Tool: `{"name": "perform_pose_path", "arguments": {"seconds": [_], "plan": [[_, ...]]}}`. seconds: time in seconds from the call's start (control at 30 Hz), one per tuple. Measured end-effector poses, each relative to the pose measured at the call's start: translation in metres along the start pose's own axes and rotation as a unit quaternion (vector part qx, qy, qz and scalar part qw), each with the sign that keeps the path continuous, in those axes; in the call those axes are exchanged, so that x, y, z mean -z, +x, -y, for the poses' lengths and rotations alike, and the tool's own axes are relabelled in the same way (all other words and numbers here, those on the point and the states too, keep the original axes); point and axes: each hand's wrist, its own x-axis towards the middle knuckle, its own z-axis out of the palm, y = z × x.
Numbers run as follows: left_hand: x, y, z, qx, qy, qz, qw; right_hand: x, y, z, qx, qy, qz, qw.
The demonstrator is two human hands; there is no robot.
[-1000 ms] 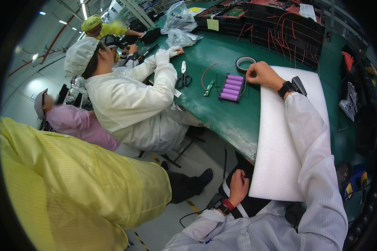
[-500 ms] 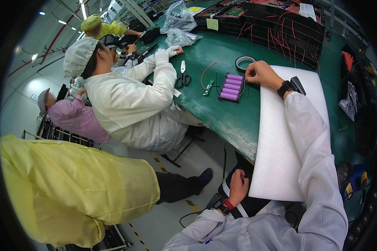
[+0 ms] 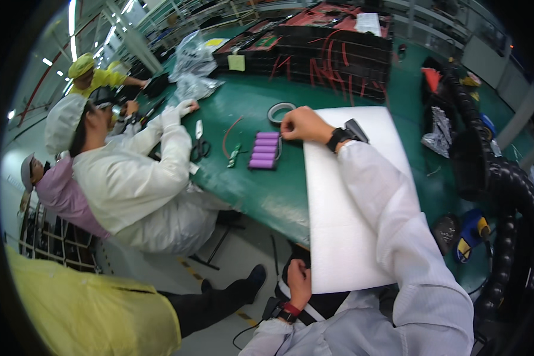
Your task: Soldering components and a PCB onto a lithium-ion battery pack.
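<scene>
A pack of purple cylindrical cells (image 3: 264, 150) with black end holders lies on the green bench. At its right end is my right hand (image 3: 305, 126), fingers bent and pressed together over the edge of the white foam sheet (image 3: 356, 237). Anything between those fingertips is too small to make out. A roll of tape (image 3: 281, 113) lies just beyond this hand. My left hand (image 3: 298, 283) rests low at my lap beside the foam, its fingers curled with nothing visible in them. Left of the pack lie a small green circuit board (image 3: 234, 155) and a red wire (image 3: 226, 139).
Scissors (image 3: 200, 142) lie farther left, near a co-worker in white (image 3: 124, 172). Black trays with red wires (image 3: 332, 59) are stacked at the back, beside clear plastic bags (image 3: 193, 65). A black jointed hose (image 3: 510, 196) runs along the right. A person in yellow (image 3: 95, 302) stands at left.
The whole view has swung, so the bench and people sit farther left in the picture. My right hand stays by the pack and my left stays at my lap.
</scene>
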Motion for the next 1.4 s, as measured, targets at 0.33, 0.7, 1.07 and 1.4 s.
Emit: {"name": "perform_pose_path", "arguments": {"seconds": [0.33,0.7,1.07,1.4], "plan": [[-0.003,0.000,-0.007,-0.023,-0.003,0.008,1.000,0.008,-0.009,-0.004,-0.033,-0.010,0.009,0.999],[-0.001,0.002,-0.011,-0.016,-0.009,0.006,1.000,0.011,-0.008,0.002,-0.045,-0.035,0.034,0.998],[-0.003,0.003,-0.008,-0.002,-0.005,0.012,1.000,0.008,-0.007,-0.004,-0.016,-0.024,0.006,1.000],[0.000,0.002,-0.010,0.008,-0.003,0.017,1.000,0.011,-0.006,0.001,-0.034,-0.035,0.030,0.998]]}}
